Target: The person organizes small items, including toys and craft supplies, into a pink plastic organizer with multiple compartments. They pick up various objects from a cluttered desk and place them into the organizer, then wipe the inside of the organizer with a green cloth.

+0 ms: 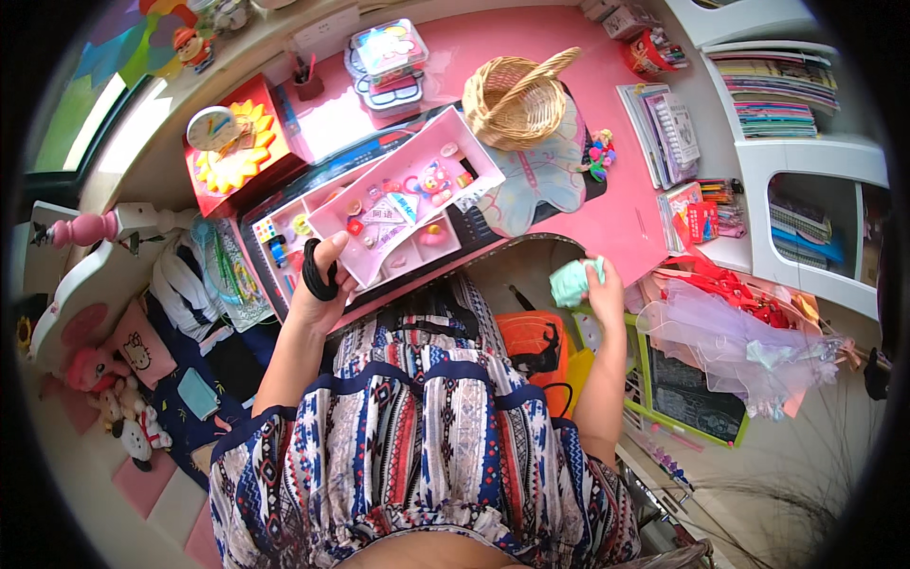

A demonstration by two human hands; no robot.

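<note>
My left hand (328, 293) grips the near left corner of a pink tray (466, 135), tilted above the desk. Black elastic bands (313, 272) loop around that hand near the thumb. Inside the tray lie small trinkets and folded paper pieces bearing writing (384, 213). Partly hidden underneath is a compartmented pink box (446, 245) with small toys, among them a little puzzle cube (265, 230). My right hand (604, 293) holds a crumpled mint-green cloth (571, 283) just off the desk's curved front edge.
On the pink desk (462, 43) are a wicker basket (490, 107) on a butterfly mat (530, 181), stacked plastic cases (387, 67), and a red box (277, 153) with a clock toy (212, 129). White shelves (803, 160) stand right. A green-framed chalkboard (693, 398) is below.
</note>
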